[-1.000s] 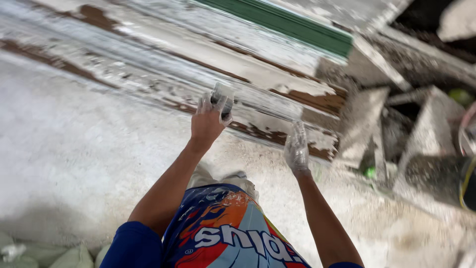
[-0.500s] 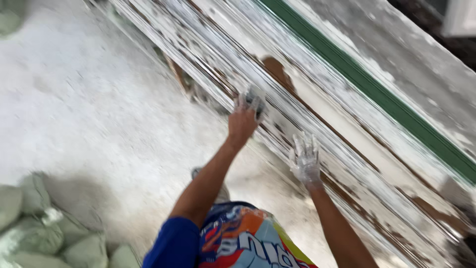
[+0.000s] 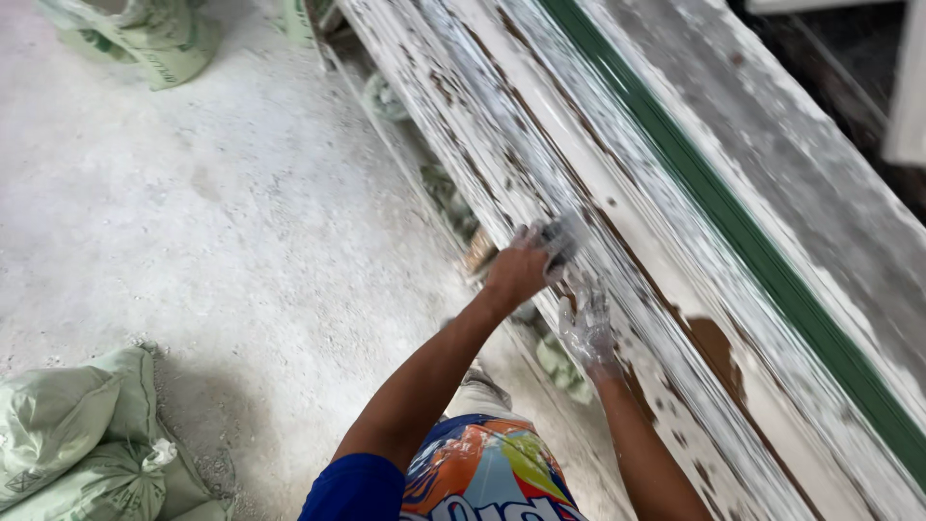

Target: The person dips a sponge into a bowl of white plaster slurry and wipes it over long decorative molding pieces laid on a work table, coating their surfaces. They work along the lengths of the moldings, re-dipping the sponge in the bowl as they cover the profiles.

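Plaster-white, ridged long mould [image 3: 617,222], streaked with brown patches and edged by a green strip [image 3: 733,222], lies slantwise. Left hand [image 3: 516,270]: fingers curled tight around a small grey pad [image 3: 559,239] pressed onto the mould's surface. Right hand [image 3: 585,326]: plaster-coated, fingers spread flat against the mould just beside. Pale green woven sacks [image 3: 77,434] on dusty concrete floor [image 3: 241,222].
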